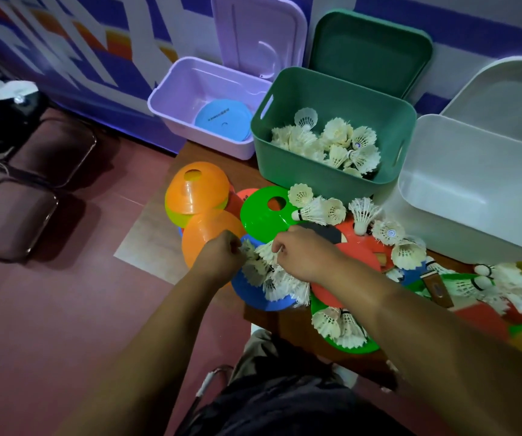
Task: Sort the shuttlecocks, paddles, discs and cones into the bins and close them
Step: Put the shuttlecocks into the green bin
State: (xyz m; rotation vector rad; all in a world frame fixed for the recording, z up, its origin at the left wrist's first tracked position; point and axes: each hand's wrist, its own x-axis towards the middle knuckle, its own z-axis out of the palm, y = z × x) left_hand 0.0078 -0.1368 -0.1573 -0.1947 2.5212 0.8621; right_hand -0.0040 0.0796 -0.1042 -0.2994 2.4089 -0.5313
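Far left: dark chairs [49, 152] on the red floor, off the table.

Purple bin [171, 99] at the table's back left corner, open, its lid [259, 36] propped upright against the wall behind. Blue discs [222, 121] lie flat on its floor.

Orange cones [196, 187] are stacked at the left table edge. One more orange cone [209, 234] lies just in front, partly under the left hand.

Left hand [222, 253]: fingers curled tight, pinching feathers at the left side of the shuttlecock pile [269, 278]. The pile sits on a blue disc [250, 297] at the front edge, between the two hands.

Green cone [263, 218] lies just behind the hands.

Right hand [297, 250]: fingers curled down, gripping the top of the same pile. How many shuttlecocks each hand holds, I cannot tell.

Green bin [332, 89] in the middle, open, lid [373, 51] leaning behind it. Binned shuttlecocks [332, 143] cover its floor.

Red paddle [360, 247] lies flat beside the right wrist. Loose shuttlecocks [407, 253] curve along its far rim and spread right. More [338, 325] rest on a green disc [357, 347] under the right forearm.

White bin [473, 184] at right, open, nothing seen inside. White lid [505, 92] behind it.
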